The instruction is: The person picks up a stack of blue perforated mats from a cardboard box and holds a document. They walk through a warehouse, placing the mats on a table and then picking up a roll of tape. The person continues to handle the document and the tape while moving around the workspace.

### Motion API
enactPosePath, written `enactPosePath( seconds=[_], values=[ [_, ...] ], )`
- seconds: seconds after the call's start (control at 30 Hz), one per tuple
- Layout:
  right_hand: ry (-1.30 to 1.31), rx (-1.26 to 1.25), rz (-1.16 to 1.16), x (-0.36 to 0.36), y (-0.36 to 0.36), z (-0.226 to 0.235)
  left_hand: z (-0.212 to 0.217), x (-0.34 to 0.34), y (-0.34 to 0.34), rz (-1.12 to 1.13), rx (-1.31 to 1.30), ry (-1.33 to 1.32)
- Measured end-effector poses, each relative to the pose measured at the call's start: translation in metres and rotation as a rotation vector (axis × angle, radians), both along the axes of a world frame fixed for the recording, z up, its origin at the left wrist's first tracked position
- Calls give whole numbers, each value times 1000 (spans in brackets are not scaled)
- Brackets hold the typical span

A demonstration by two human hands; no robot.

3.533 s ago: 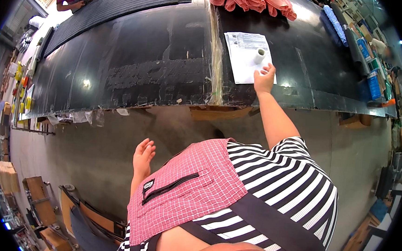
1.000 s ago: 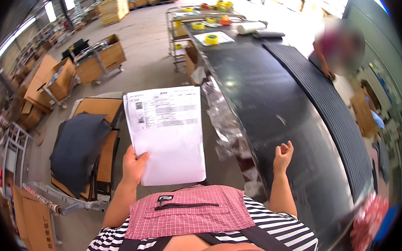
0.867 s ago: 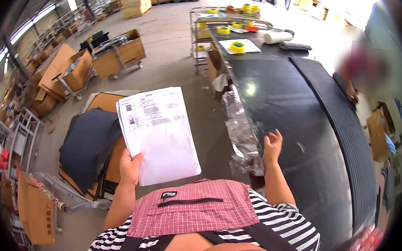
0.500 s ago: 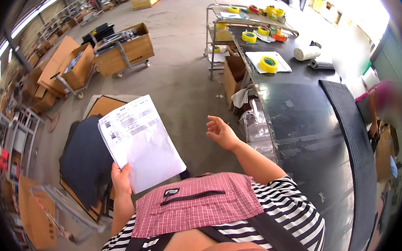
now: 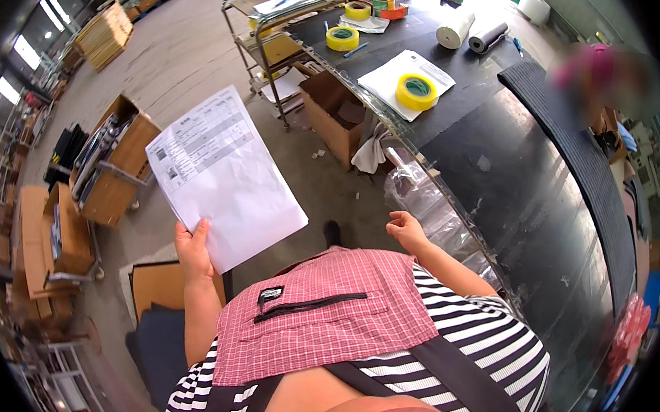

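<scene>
My left hand (image 5: 195, 252) grips the lower left edge of a sheaf of white papers (image 5: 242, 207), thumb on top and the other fingers beneath. The top sheet carries a printed table at its far end and is blank nearer me. My right hand (image 5: 407, 231) hangs in the air beside the workbench, empty, its fingers loosely bent. Nearest to it are clear plastic bags (image 5: 430, 201) along the side of the black-topped workbench (image 5: 491, 194). On that bench a yellow tape roll (image 5: 416, 92) rests on a stack of white papers (image 5: 385, 76).
A metal-railed cart (image 5: 262, 29) adjoins the bench's far end. Beneath the bench stands an open cardboard box (image 5: 328, 122). White and grey rolls (image 5: 456, 29) and a long black ribbed mat (image 5: 571, 146) lie on top. Loaded box trolleys (image 5: 121, 176) stand left. Another person (image 5: 603, 80) is across the bench.
My view has turned right and come closer to the bench. The papers stay in my left hand. My right hand has lowered toward the bench side, its fingers more bent.
</scene>
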State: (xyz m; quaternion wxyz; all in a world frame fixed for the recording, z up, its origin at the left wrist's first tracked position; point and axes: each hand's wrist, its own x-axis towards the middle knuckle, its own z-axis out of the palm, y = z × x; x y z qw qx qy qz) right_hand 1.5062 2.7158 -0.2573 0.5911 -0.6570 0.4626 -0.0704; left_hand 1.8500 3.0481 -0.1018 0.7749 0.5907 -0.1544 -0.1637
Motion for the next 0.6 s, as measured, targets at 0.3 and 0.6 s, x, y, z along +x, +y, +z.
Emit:
enactPosePath(
  seconds=[0.3,0.6],
  values=[
    [-32,-253,443,321,-93,0,-9,195,-43,230,60,41],
    [-283,-216,754,642,-118,81,-4,400,-57,294,100,92]
  ],
)
